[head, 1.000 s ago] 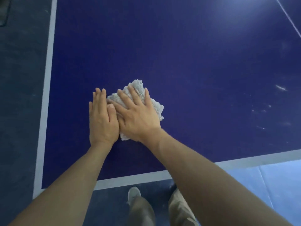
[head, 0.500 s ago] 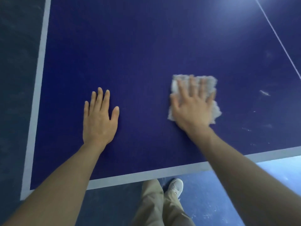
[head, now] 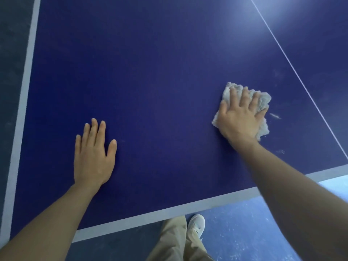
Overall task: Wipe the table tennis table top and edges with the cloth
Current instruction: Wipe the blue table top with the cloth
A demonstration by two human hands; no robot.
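Cloth is a small grey-white terry rag, shaggy pile, bunched into a rough pad with ragged edges sticking out past the fingers. Sits right of centre in the frame on the dark blue counter, near the thin white centre line that runs diagonally through the upper right

Right hand lies flat on top of it, fingers straight and slightly spread, palm pressing down; nothing curled round the cloth, it's pinned by pressure only. Left hand is flat on the bare counter at lower left of centre, fingers extended, thumb out, holding nothing, looks like a brace

Handling, my read: light, soft, limp, no stiffness of its own, so it'll crumple or roll under the palm if pushed leading-edge first. Friction on the matte top looks decent. Best hold is what's there now, flat palm over the middle of the pad; for the edges I'd switch to a pinch with the cloth wrapped over the rim

Whitish smears sit just right of the cloth, more specks below them. White border stripe along the near edge at lower frame and the left stripe are well apart from the cloth. Trouser leg and a white shoe show at the bottom, on the floor
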